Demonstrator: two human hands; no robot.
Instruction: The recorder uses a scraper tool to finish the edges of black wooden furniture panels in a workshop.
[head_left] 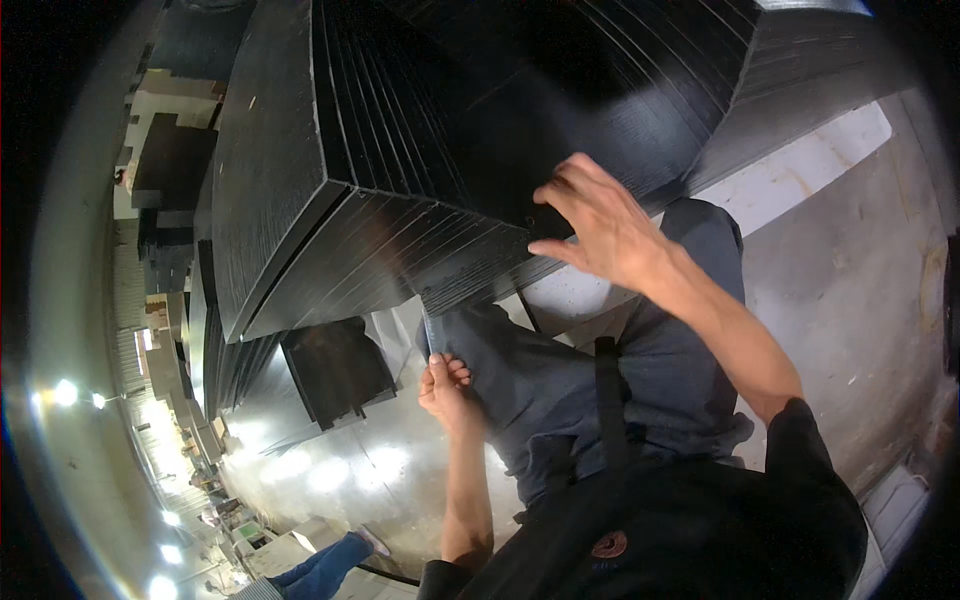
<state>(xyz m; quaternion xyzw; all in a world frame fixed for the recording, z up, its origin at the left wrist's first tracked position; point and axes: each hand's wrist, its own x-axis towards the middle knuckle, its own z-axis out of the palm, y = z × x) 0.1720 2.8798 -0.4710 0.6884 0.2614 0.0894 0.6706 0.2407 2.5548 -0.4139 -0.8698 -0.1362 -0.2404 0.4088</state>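
Observation:
A tall stack of thin black sheets (pixel 430 235) fills the upper middle of the head view, its layered edges facing me. Below the stack's lower edge, my left hand (pixel 443 390) is closed in a pinch on a narrow pale grey strip (pixel 432 330). The strip's far end meets the sheet edges; its exact kind does not show. Beside the near corner of the stack is my right hand (pixel 612 235), thumb and bent fingers apart, with nothing seen in it. Whether its fingertips touch the sheets I cannot tell.
A long white board (pixel 800 165) runs under the stack at the right. More black sheets (pixel 340 370) stand lower left, and dark stacks (pixel 175 160) rise behind. A person in blue trousers (pixel 325 565) is at the lower left. My bent legs (pixel 690 350) are close to the stack.

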